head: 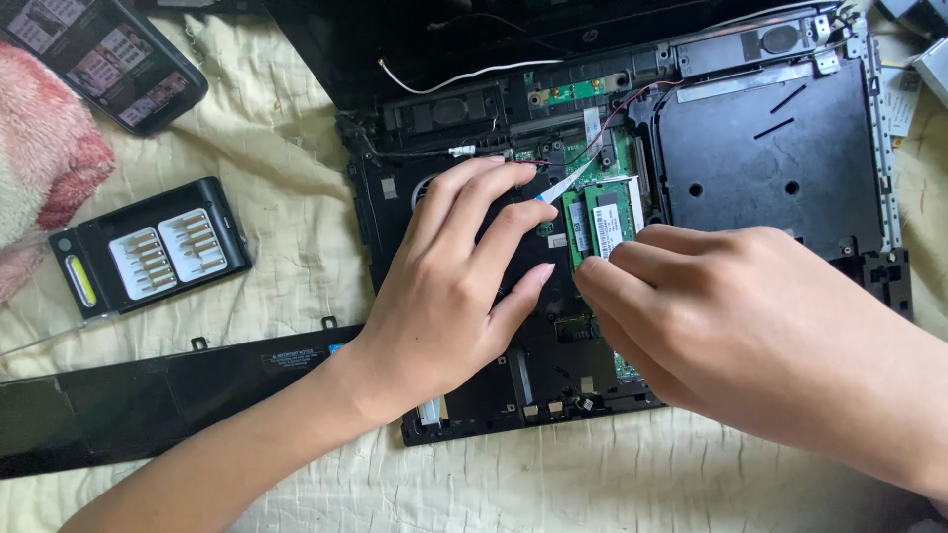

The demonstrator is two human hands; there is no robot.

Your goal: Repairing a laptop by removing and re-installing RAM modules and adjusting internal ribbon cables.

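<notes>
An opened black laptop base (770, 168) lies on a cream bedsheet, its inner parts bare. My left hand (454, 286) rests flat on its middle, fingers spread and fingertips near a thin white ribbon cable (558, 183). My right hand (750, 326) comes in from the right, its bent fingertips pressing at the lower edge of a green memory module (604, 219) seated in its slot. The right hand covers the lower part of the module. Neither hand holds a loose item.
A black screwdriver bit case (148, 252) lies open at the left. A long black panel strip (148, 395) lies along the lower left. A phone (109, 59) sits top left beside a pink fluffy cloth (44, 158). Small parts lie at the top right.
</notes>
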